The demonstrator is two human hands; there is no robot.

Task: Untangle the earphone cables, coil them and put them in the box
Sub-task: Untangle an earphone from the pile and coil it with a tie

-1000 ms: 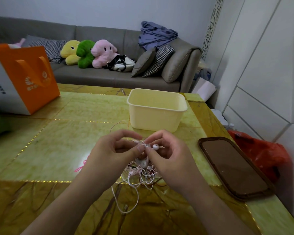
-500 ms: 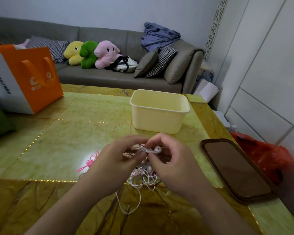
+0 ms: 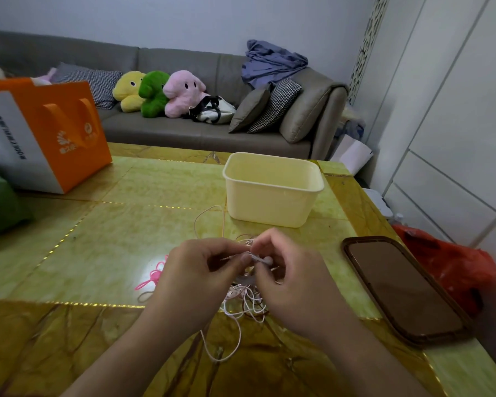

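Note:
A tangle of white and pale pink earphone cables (image 3: pixel 245 303) lies on the yellow-green table between my hands. My left hand (image 3: pixel 195 279) pinches part of the tangle with curled fingers. My right hand (image 3: pixel 292 282) pinches a white earbud (image 3: pixel 267 259) and its cable just above the tangle. One loose cable loop (image 3: pixel 209 217) runs toward the pale yellow box (image 3: pixel 272 207), which stands open just beyond my hands. A bright pink cable (image 3: pixel 152 277) pokes out left of my left hand. Much of the tangle is hidden behind my fingers.
A dark phone in a brown case (image 3: pixel 401 287) lies at the right near the table edge. An orange and white gift bag (image 3: pixel 43 133) stands at the far left, with a green object (image 3: pixel 0 204) beside it. A red plastic bag (image 3: pixel 455 270) sits off the table's right side.
My hands have shifted slightly right and away from me while working the tangle. The earbud stays pinched in my right fingers. More of the pink cable shows at the left.

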